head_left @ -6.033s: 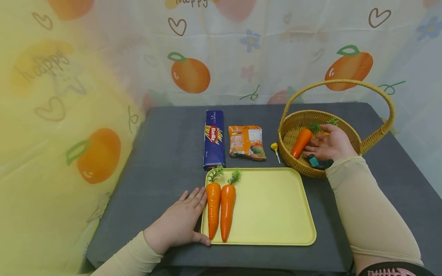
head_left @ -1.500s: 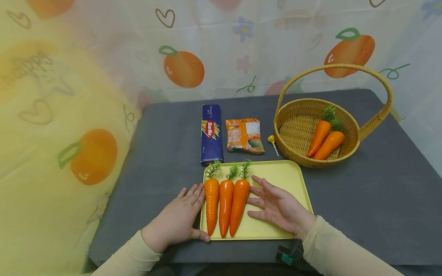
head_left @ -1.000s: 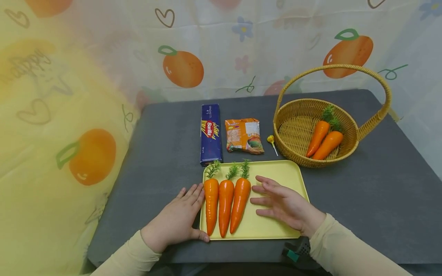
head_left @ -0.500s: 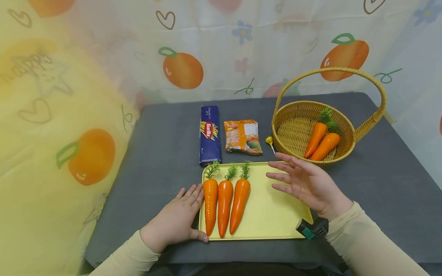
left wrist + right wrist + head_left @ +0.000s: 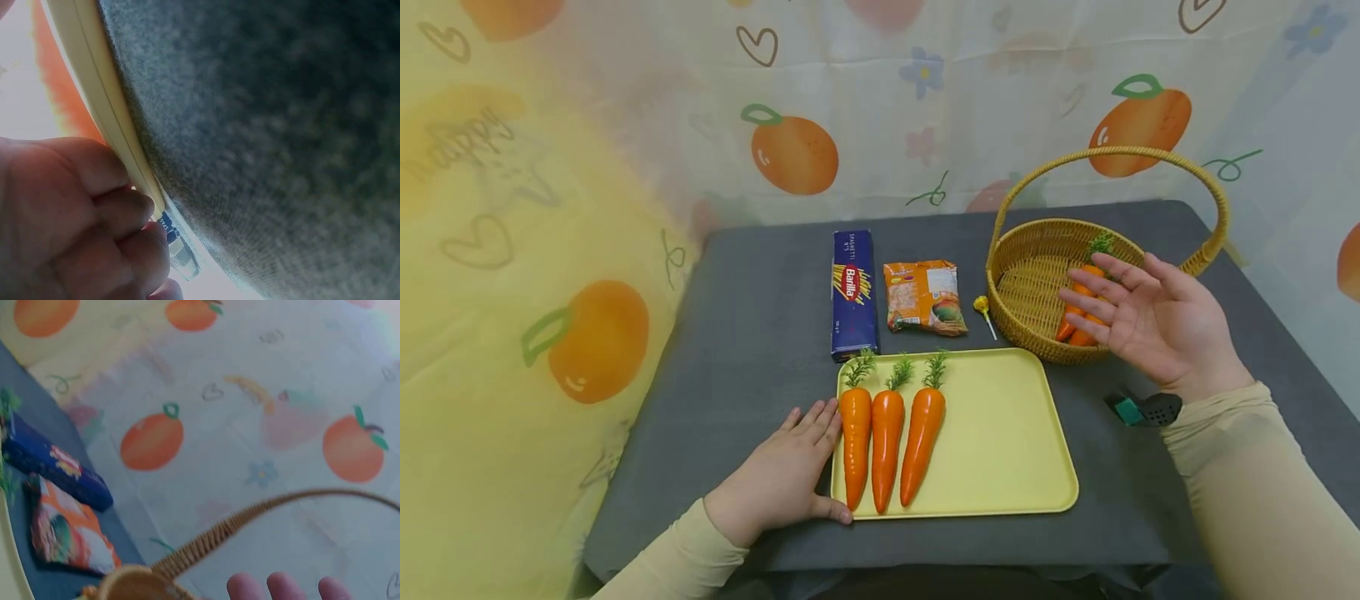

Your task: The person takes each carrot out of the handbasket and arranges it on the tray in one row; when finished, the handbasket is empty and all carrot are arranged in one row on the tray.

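Three toy carrots with green tops lie side by side on the yellow tray: a left carrot (image 5: 855, 446), a middle carrot (image 5: 887, 450) and a right carrot (image 5: 922, 446). My left hand (image 5: 790, 475) rests at the left edge of the tray (image 5: 1000, 450), fingers straight, thumb by its near corner. My right hand (image 5: 1165, 329) is above the right side of the wicker basket (image 5: 1026, 317), fingers spread, holding nothing. Two more carrots (image 5: 1078, 304) lie in the basket, partly covered by that hand. The right wrist view shows its fingertips (image 5: 244, 589) below the basket handle (image 5: 219, 531).
Behind the tray stand a blue spaghetti box (image 5: 854, 292), an orange snack packet (image 5: 927, 297) and a yellow lollipop (image 5: 983, 308), which lies close to the basket. The basket's tall handle (image 5: 1120, 152) arches over it. A printed curtain (image 5: 865, 100) hangs behind the grey table (image 5: 737, 333).
Since six seconds ago a third carrot has come onto the tray from the basket. My right hand has since left it and moved back to the basket. My left hand stays at the tray edge.
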Action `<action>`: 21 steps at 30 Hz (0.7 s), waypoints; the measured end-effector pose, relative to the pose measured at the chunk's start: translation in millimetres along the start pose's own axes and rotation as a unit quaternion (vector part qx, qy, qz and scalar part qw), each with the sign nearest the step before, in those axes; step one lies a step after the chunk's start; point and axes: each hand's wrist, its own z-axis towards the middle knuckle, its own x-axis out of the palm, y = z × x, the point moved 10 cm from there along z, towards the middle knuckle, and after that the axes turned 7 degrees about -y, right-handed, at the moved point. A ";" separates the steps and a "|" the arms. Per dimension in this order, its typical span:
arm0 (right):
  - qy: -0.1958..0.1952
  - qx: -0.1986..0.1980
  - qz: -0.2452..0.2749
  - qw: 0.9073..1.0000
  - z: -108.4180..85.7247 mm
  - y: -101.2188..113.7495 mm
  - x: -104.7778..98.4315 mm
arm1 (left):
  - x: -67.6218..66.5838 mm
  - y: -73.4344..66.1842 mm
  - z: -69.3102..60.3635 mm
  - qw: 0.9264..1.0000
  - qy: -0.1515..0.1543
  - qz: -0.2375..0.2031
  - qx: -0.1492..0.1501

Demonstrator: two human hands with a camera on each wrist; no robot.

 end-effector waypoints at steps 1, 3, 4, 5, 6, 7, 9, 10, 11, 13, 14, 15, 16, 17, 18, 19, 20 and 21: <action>-0.011 0.004 0.020 1.000 0.9 4.8 -6.2 | -0.5 -0.2 0.1 1.000 -0.001 0.000 0.000; -0.042 0.008 0.062 0.997 3.9 12.9 -19.6 | -1.7 -0.7 0.2 1.000 -0.002 -0.001 0.001; -0.059 0.009 0.081 0.995 5.6 16.1 -26.4 | -2.0 -0.8 0.3 1.000 -0.002 0.000 0.001; -0.079 0.009 0.098 0.992 7.4 19.0 -33.3 | -2.1 -0.8 0.3 1.000 -0.001 -0.001 0.001; -0.099 0.008 0.110 0.989 9.3 21.8 -39.5 | -2.1 -0.7 0.2 1.000 -0.001 -0.002 -0.001; -0.118 0.007 0.120 0.986 11.4 24.2 -45.1 | -2.0 -0.5 0.3 1.000 0.001 -0.004 -0.002; -0.154 0.006 0.107 0.982 14.8 29.1 -54.7 | -1.9 -0.1 0.4 1.000 0.003 -0.008 -0.005; -0.169 0.007 0.095 0.981 16.0 31.5 -58.5 | -1.9 0.1 0.6 1.000 0.004 -0.008 -0.006; -0.183 0.009 0.085 0.979 17.0 33.7 -61.8 | -1.9 0.1 0.9 1.000 0.004 -0.008 -0.006; -0.200 0.020 0.062 0.978 19.1 36.6 -65.6 | -2.4 0.1 1.5 1.000 0.004 -0.007 -0.006; -0.206 0.027 0.050 0.977 20.2 37.4 -67.0 | -2.6 0.0 1.7 1.000 0.003 -0.005 -0.005; -0.213 0.034 0.044 0.976 21.4 37.9 -68.1 | -2.8 -0.1 1.9 1.000 0.003 -0.003 -0.004; -0.218 0.040 0.035 0.974 22.7 38.0 -68.8 | -2.8 -0.1 2.2 1.000 0.003 -0.002 -0.003; -0.224 0.046 0.031 0.973 24.0 37.8 -69.5 | -2.5 0.1 2.3 1.000 0.004 -0.001 -0.003; -0.228 0.053 0.027 0.972 25.3 37.4 -69.9 | -2.2 0.4 2.3 1.000 0.005 -0.001 -0.005; -0.235 0.057 0.020 0.970 26.6 36.9 -70.7 | -1.8 0.6 2.1 1.000 0.007 -0.001 -0.006; -0.242 0.061 0.015 0.968 27.7 36.4 -71.4 | -1.2 0.7 1.9 1.000 0.010 -0.002 -0.007; -0.250 0.064 0.014 0.966 28.8 35.8 -72.2 | -0.6 0.8 1.6 1.000 0.011 -0.003 -0.009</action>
